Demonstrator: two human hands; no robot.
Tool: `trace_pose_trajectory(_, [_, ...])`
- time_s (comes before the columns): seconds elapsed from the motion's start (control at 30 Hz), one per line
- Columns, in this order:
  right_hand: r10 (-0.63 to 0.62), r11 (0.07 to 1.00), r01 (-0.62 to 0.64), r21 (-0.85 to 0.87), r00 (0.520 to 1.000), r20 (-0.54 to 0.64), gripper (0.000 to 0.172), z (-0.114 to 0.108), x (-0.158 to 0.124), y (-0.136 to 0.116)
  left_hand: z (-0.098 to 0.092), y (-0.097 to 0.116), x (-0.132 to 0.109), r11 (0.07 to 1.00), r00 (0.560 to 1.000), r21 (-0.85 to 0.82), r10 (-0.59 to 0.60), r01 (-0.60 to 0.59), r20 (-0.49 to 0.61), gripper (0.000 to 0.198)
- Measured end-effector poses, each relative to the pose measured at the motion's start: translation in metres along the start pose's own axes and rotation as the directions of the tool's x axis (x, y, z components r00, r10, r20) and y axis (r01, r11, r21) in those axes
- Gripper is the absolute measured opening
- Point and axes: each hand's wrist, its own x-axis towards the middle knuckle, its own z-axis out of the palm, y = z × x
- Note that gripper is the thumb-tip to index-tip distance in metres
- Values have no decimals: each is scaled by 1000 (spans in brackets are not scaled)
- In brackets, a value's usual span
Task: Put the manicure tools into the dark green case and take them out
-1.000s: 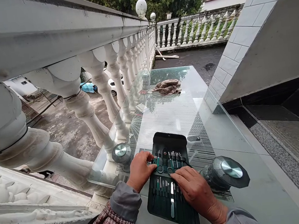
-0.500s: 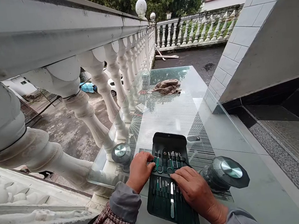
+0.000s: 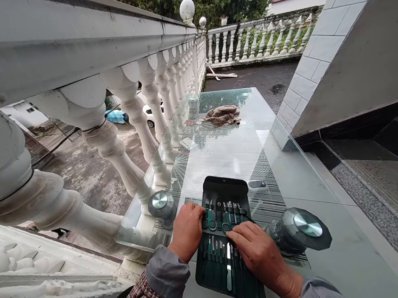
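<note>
A dark green manicure case (image 3: 248, 283) lies unfolded on the glass table. Nail scissors (image 3: 212, 223) and nail clippers (image 3: 231, 212) sit in its upper half, under the raised black flap. The lower half holds several slim tools, among them a silver nail file (image 3: 229, 266) that sticks out lower than the others. My left hand (image 3: 189, 228) is closed at the case's left edge, thumb and forefinger pinched beside the upper tools. Across from it, my right hand (image 3: 259, 251) grips the right side near the fold, its fingertips by a scissors handle.
The glass table (image 3: 319, 212) has dark round supports with silver caps, one at left (image 3: 160, 200) and one at right (image 3: 307, 227). A brown cloth (image 3: 223, 116) lies at the far end. A white balustrade (image 3: 128, 151) runs along the left; stone steps (image 3: 382, 172) are at right.
My left hand's fingertips have shifted slightly up along the case's left edge. My right hand and the case have stayed in place.
</note>
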Motion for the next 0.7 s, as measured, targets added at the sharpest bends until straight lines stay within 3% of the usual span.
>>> trace_pose_trajectory(0.7, [-11, 1000, 10, -29, 1000, -7, 23, -1, 1, 0, 2, 7, -4, 975, 996, 205, 83, -87, 26, 20])
